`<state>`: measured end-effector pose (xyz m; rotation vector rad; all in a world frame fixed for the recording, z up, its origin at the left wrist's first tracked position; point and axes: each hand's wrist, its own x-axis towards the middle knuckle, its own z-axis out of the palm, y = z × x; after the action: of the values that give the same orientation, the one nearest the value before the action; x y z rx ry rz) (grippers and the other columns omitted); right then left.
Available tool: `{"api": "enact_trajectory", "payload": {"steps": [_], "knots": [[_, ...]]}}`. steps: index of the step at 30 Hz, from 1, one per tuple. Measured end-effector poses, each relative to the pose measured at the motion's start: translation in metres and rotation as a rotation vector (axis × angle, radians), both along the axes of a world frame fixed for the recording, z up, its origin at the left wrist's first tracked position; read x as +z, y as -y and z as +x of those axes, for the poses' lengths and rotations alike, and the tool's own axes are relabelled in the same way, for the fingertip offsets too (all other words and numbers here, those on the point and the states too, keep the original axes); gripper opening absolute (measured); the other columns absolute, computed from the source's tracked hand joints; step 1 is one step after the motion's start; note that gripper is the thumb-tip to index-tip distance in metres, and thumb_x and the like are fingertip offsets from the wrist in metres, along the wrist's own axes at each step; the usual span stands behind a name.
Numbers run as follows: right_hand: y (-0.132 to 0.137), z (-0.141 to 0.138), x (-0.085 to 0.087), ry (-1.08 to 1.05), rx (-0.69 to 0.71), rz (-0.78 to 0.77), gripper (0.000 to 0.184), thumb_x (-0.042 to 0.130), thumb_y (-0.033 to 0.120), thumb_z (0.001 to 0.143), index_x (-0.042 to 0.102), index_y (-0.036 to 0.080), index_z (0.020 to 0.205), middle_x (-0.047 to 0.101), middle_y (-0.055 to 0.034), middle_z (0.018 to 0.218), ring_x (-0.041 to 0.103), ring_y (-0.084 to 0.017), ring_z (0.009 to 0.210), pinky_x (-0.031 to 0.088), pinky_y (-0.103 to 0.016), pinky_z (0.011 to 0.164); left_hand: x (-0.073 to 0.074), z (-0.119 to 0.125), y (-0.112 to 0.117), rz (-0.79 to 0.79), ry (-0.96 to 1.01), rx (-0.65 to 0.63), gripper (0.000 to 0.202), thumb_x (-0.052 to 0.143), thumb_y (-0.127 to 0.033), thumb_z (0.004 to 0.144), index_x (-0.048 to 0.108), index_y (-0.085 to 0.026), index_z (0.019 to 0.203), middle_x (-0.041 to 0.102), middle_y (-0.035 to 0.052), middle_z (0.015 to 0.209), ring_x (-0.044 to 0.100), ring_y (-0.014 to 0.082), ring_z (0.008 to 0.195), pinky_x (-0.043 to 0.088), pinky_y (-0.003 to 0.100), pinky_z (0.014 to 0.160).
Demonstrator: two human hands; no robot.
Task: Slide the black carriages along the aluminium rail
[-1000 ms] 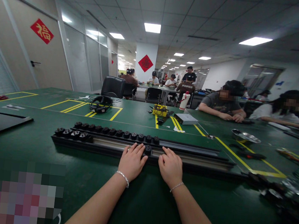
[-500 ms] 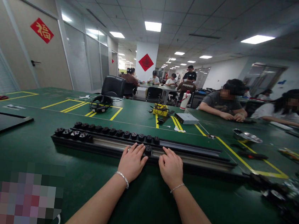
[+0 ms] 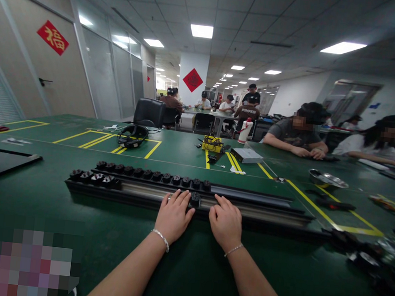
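Note:
My left hand (image 3: 173, 214) rests palm down on the front long black power track rail (image 3: 257, 212), its fingers stretched out. Just right of its fingertips, a round black socket module (image 3: 195, 199) sits in the rail's channel. My right hand (image 3: 225, 220) lies on the same rail to the right of that module, fingers loosely spread and slightly bent. Nothing is visible in either hand. Several more modules (image 3: 96, 178) stand at the rail's left end. Behind runs a second black rail (image 3: 252, 194), with a row of modules (image 3: 147, 174) along its left and middle.
On the green table (image 3: 111, 261), a black headset (image 3: 133, 136), a yellow holder with wires (image 3: 212, 144), a grey box (image 3: 247, 155) and a metal bowl (image 3: 328, 179) stand beyond the rails. Black parts (image 3: 366, 255) lie at right. Two people sit across at right.
The view has shifted very slightly. Both hands keep their places on the front rail, and the modules stay where they were.

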<state>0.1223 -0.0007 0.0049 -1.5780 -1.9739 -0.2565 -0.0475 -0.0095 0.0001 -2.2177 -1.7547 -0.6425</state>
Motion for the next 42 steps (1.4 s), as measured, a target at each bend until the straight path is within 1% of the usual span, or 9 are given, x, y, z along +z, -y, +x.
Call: {"api": "enact_trajectory", "payload": {"steps": [7, 13, 22, 34, 37, 42], "knots": [[-0.001, 0.0007, -0.001, 0.002, 0.014, 0.013, 0.028, 0.038, 0.024, 0.082, 0.063, 0.02, 0.069, 0.058, -0.004, 0.119, 0.047, -0.02, 0.113, 0.032, -0.036, 0.091, 0.0013, -0.0002, 0.001, 0.015, -0.012, 0.0, 0.045, 0.028, -0.043, 0.088, 0.045, -0.025, 0.126, 0.046, 0.0008, 0.133, 0.034, 0.0201, 0.125, 0.024, 0.042, 0.104], [-0.0008, 0.0005, -0.0008, 0.002, 0.012, 0.013, 0.03, 0.037, 0.025, 0.083, 0.063, 0.021, 0.068, 0.057, -0.004, 0.119, 0.047, -0.021, 0.113, 0.032, -0.037, 0.09, 0.0028, 0.0003, 0.0021, 0.012, -0.006, 0.0, 0.045, 0.029, -0.043, 0.087, 0.046, -0.025, 0.125, 0.045, -0.0001, 0.133, 0.035, 0.0201, 0.125, 0.024, 0.042, 0.103], [-0.001, -0.0002, -0.0029, -0.012, -0.001, 0.013, 0.028, 0.038, 0.024, 0.083, 0.063, 0.021, 0.071, 0.057, -0.0018, 0.12, 0.046, -0.019, 0.115, 0.031, -0.036, 0.092, 0.0023, -0.0008, 0.0002, 0.01, 0.004, -0.001, 0.044, 0.03, -0.043, 0.087, 0.047, -0.026, 0.124, 0.046, 0.0001, 0.133, 0.036, 0.0205, 0.124, 0.024, 0.042, 0.103], [-0.0013, 0.0, -0.0038, -0.011, 0.004, 0.023, 0.027, 0.039, 0.024, 0.082, 0.063, 0.021, 0.073, 0.057, -0.0038, 0.119, 0.047, -0.02, 0.114, 0.032, -0.036, 0.091, 0.004, 0.0006, 0.0013, 0.015, 0.041, -0.014, 0.042, 0.034, -0.043, 0.086, 0.048, -0.027, 0.122, 0.049, 0.0004, 0.13, 0.037, 0.0209, 0.123, 0.024, 0.043, 0.103], [-0.0016, -0.0002, -0.0043, -0.012, 0.009, 0.026, 0.027, 0.038, 0.024, 0.083, 0.064, 0.021, 0.073, 0.057, -0.0043, 0.119, 0.047, -0.02, 0.114, 0.031, -0.037, 0.092, 0.0035, 0.0007, 0.0012, 0.019, 0.042, -0.014, 0.042, 0.037, -0.042, 0.085, 0.049, -0.027, 0.122, 0.049, 0.0014, 0.13, 0.037, 0.0213, 0.123, 0.024, 0.043, 0.103], [-0.0014, 0.0001, -0.0047, -0.028, -0.002, 0.029, 0.026, 0.039, 0.023, 0.082, 0.063, 0.021, 0.074, 0.058, -0.0023, 0.119, 0.047, -0.019, 0.114, 0.031, -0.036, 0.092, 0.0009, 0.0034, -0.0005, 0.021, 0.044, -0.015, 0.042, 0.038, -0.042, 0.084, 0.049, -0.024, 0.121, 0.048, 0.003, 0.131, 0.036, 0.0207, 0.124, 0.023, 0.044, 0.104]]}}
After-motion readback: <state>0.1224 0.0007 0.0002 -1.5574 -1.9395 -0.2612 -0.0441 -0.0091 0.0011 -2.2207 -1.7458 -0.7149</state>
